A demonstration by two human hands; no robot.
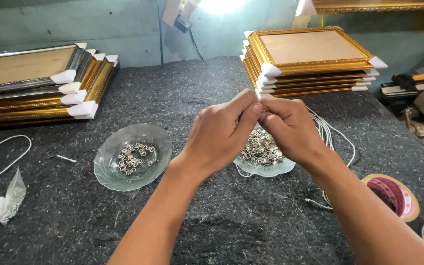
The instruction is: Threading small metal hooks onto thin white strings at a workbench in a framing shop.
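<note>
A small piece is pinched between the fingertips of the left hand [219,132] and right hand [290,128], which press together; what it is cannot be told. Directly beneath them sits a clear glass dish [266,169] heaped with small silver metal hooks [261,147]. Left of the hands, a second fluted glass dish [111,169] holds a thinner scatter of the same hooks [134,157]. White cord [337,137] loops just right of the hands. Everything rests on a dark felt surface [212,216], with stacks of ornate gold frames [310,61] beyond
</note>
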